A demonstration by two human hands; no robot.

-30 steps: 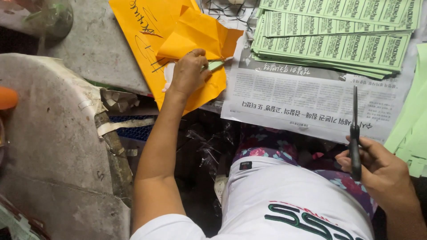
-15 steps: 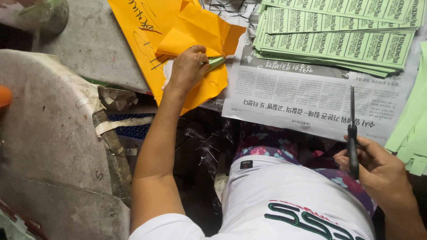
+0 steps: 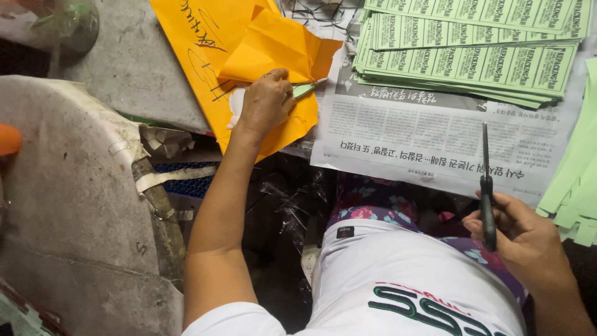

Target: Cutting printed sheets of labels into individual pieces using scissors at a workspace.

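Observation:
My left hand [image 3: 264, 102] is stretched out onto a large orange envelope [image 3: 249, 62] at the top, its fingers pinching a small green paper strip [image 3: 303, 90] at the envelope's folded flap. My right hand [image 3: 525, 242] is low at the right, closed around the handles of black scissors [image 3: 485, 180] whose shut blades point up over a sheet of newspaper [image 3: 429, 140]. A stack of green printed label sheets [image 3: 479, 50] lies on the newspaper's far side.
More green strips [image 3: 578, 186] hang at the right edge. A grey worn surface [image 3: 68, 205] fills the left, with a clear plastic container [image 3: 62, 25] at the top left. Crumpled clear plastic [image 3: 286, 199] lies between my arm and my lap.
My left hand has shifted slightly on the envelope and pinched the green strip tighter. The right hand and scissors have stayed almost still.

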